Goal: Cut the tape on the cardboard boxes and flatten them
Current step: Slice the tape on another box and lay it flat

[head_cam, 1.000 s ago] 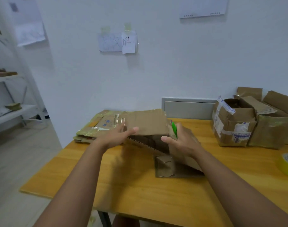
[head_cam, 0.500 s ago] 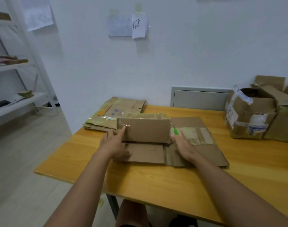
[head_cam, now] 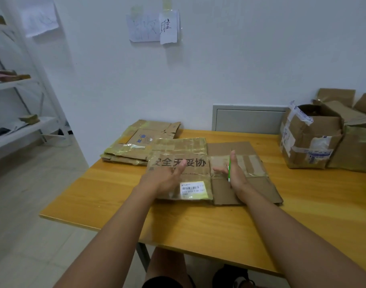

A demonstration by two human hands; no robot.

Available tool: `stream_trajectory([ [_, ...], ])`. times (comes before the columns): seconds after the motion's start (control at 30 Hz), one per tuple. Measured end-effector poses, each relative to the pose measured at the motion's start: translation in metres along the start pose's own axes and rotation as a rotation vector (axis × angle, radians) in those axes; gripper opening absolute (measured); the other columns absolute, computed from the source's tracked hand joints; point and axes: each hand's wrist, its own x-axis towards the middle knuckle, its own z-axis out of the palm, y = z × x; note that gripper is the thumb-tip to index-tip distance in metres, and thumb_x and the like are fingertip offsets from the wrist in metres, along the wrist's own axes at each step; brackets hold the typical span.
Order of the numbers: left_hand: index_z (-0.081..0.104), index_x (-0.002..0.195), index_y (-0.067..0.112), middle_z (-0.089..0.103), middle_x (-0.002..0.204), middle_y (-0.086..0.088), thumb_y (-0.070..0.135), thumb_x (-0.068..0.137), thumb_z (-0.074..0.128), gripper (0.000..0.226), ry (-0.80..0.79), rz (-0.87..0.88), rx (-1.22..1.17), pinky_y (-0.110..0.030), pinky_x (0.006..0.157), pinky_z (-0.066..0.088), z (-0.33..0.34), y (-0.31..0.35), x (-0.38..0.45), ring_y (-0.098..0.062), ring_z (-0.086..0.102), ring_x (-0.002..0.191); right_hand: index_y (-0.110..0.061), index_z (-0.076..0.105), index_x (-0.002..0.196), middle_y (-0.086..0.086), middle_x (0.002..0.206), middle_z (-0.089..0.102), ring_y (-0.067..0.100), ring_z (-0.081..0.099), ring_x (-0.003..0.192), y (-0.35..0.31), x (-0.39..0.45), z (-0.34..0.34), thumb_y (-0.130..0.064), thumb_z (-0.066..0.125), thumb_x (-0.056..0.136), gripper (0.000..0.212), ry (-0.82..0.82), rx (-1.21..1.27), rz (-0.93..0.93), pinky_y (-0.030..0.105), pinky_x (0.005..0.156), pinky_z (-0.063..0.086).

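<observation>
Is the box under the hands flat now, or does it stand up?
Flat. The cardboard box lies spread on the table, its panels level, with no wall standing.

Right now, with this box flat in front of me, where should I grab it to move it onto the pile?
Probably by its near edge: the flattened box lies flush on the table, and that edge is closest. Slide the left hand under near the label; the right hand has the green cutter.

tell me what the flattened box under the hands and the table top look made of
Flattened brown box: matte corrugated cardboard, judging by its creased folds, with glossy clear tape strips and a paper barcode label. Orange-yellow table top: seemingly wood or wood laminate, with faint grain and a smooth, slight sheen.
</observation>
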Motion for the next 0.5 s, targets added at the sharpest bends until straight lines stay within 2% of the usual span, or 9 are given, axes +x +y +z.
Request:
stream_trajectory([
  [0.07,0.048,0.143,0.03,0.045,0.15,-0.012,0.077,0.09,0.004,0.084,-0.043,-0.005,0.097,-0.051,0.109,0.038,0.019,0.003,0.001,-0.032,0.039,0.139,-0.018,0.038,0.144,0.002,0.121,0.066,0.023,0.053,0.122,0.001,-0.002,0.003,-0.089,0.009,0.077,0.102,0.006,-0.121,-0.016,0.046,0.109,0.033],
  [0.1,0.044,0.145,0.033,0.036,0.155,-0.013,0.076,0.091,0.009,0.077,-0.013,-0.003,0.16,-0.053,0.112,0.034,0.029,0.005,0.003,-0.034,0.031,0.143,-0.014,0.041,0.139,0.0,0.118,0.063,0.022,0.055,0.113,0.001,-0.003,0.005,-0.084,0.017,0.083,0.092,0.009,-0.202,-0.018,0.043,0.1,0.039],
  [0.17,0.035,0.15,0.032,0.018,0.162,-0.014,0.073,0.094,0.02,0.071,0.058,0.027,0.228,-0.054,0.118,0.02,0.046,0.006,0.009,-0.036,0.011,0.149,-0.012,0.04,0.132,-0.001,0.104,0.059,0.018,0.057,0.092,0.006,-0.003,0.009,-0.062,0.031,0.098,0.061,0.023,-0.38,-0.067,0.041,0.083,0.05],
  [0.2,0.026,0.153,0.031,0.008,0.164,-0.012,0.071,0.095,0.022,0.07,0.071,0.062,0.224,-0.054,0.12,0.01,0.055,0.004,0.011,-0.035,0.001,0.151,-0.012,0.039,0.129,0.0,0.098,0.059,0.017,0.057,0.084,0.01,-0.001,0.009,-0.054,0.033,0.1,0.051,0.029,-0.451,-0.104,0.042,0.078,0.053],
  [0.27,0.003,0.157,0.036,-0.011,0.165,-0.008,0.069,0.097,0.017,0.07,0.057,0.118,0.174,-0.054,0.121,-0.005,0.071,-0.001,0.013,-0.032,-0.018,0.15,-0.014,0.038,0.126,0.003,0.097,0.061,0.018,0.059,0.082,0.015,0.002,0.009,-0.05,0.032,0.102,0.044,0.035,-0.545,-0.142,0.044,0.076,0.054],
  [0.37,-0.01,0.154,0.04,-0.019,0.163,-0.004,0.078,0.09,0.011,0.077,0.036,0.114,0.13,-0.051,0.119,-0.014,0.083,-0.006,0.016,-0.029,-0.026,0.147,-0.016,0.038,0.124,0.006,0.11,0.06,0.021,0.058,0.093,0.022,0.003,0.012,-0.055,0.034,0.099,0.046,0.021,-0.643,-0.176,0.041,0.078,0.052],
  [0.43,-0.011,0.154,0.041,-0.02,0.163,-0.004,0.082,0.085,0.011,0.083,0.012,0.105,0.139,-0.051,0.119,-0.015,0.083,-0.006,0.018,-0.03,-0.026,0.147,-0.018,0.037,0.129,0.007,0.131,0.051,0.027,0.048,0.121,0.026,0.002,0.016,-0.064,0.041,0.093,0.058,-0.007,-0.778,-0.221,0.045,0.097,0.045],
  [0.5,-0.01,0.155,0.04,-0.019,0.163,-0.006,0.083,0.085,0.014,0.085,-0.04,0.104,0.144,-0.052,0.119,-0.013,0.078,-0.004,0.02,-0.031,-0.024,0.148,-0.021,0.03,0.144,0.005,0.152,0.035,0.029,0.02,0.145,0.032,0.002,0.02,-0.071,0.04,0.089,0.076,-0.062,-0.924,-0.279,0.049,0.118,0.02],
])
